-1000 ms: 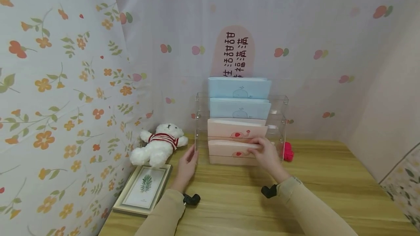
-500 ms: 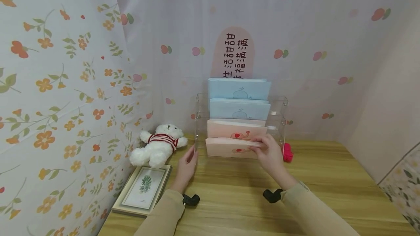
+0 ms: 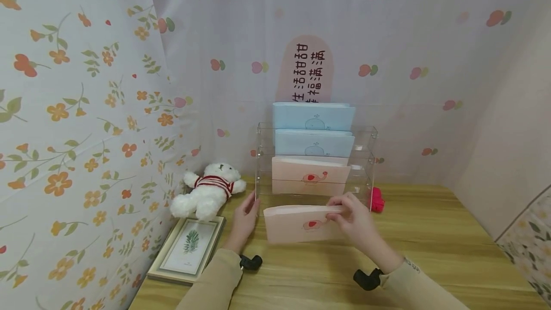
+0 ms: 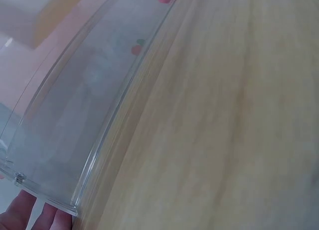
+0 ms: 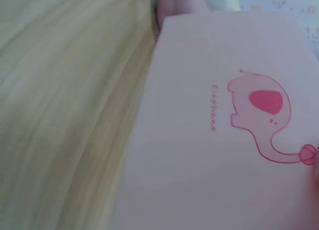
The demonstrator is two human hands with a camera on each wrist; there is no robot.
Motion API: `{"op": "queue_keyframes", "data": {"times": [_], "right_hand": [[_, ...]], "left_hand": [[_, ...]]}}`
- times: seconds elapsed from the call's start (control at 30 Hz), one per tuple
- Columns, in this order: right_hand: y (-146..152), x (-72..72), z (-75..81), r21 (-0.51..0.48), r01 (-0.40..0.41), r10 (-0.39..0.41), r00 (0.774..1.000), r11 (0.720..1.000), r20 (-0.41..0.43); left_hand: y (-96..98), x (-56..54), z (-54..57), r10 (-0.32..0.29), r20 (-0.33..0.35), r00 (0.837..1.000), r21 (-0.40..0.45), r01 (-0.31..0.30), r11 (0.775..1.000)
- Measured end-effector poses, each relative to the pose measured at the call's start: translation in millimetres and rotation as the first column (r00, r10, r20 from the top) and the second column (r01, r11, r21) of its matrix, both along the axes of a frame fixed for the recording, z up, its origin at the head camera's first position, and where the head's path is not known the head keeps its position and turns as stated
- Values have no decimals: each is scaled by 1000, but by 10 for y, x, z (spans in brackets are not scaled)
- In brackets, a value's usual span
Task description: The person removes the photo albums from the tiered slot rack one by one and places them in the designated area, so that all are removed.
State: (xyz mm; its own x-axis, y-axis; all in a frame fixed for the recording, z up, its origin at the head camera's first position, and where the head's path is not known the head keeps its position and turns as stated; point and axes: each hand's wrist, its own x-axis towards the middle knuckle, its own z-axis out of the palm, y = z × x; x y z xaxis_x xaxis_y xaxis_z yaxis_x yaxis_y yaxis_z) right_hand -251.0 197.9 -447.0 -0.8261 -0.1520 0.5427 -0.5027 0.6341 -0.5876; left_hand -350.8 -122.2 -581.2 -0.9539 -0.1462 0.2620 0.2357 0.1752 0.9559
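In front of the rack my right hand (image 3: 355,216) pinches the right end of a thin pink notebook (image 3: 284,226) with a red elephant on its cover. That cover (image 5: 199,90) fills much of the right wrist view, tilted. My left hand (image 3: 244,219) rests against the left side wall of a clear acrylic rack (image 3: 366,133); its fingers (image 4: 20,210) touch the outside of that wall in the left wrist view. Another pink elephant notebook (image 3: 292,176) and two blue whale notebooks (image 3: 290,116) stand in the rack's upper tiers.
A white teddy bear (image 3: 206,200) in a striped shirt lies left of the rack, with a picture frame (image 3: 187,248) before it. Some pink-red item (image 3: 378,200) sits at the rack's right. Floral cloth (image 3: 86,109) walls the wooden table (image 3: 301,281) at the left and back.
My right hand has drawn the lowest pink notebook up slightly, then out of the rack and down toward me. My left hand has stayed at the rack's side.
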Motion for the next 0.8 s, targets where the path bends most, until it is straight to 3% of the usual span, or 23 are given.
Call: {"op": "queue_keyframes", "data": {"times": [0.17,0.3,0.4,0.8], "right_hand": [[2,37,-41,22,0,-2,996,1000,93],[21,37,-94,45,17,-27,976,999,217],[39,4,-139,73,27,-45,963,997,265],[198,-283,-351,216,-44,19,993,976,115]], "left_hand": [[11,30,31,7,1,1000,-6,-7,1000],[16,39,32,13,-5,1000,-14,-13,1000],[9,30,15,14,-6,1000,-10,-14,1000],[17,47,29,9,16,1000,-16,-8,1000]]}}
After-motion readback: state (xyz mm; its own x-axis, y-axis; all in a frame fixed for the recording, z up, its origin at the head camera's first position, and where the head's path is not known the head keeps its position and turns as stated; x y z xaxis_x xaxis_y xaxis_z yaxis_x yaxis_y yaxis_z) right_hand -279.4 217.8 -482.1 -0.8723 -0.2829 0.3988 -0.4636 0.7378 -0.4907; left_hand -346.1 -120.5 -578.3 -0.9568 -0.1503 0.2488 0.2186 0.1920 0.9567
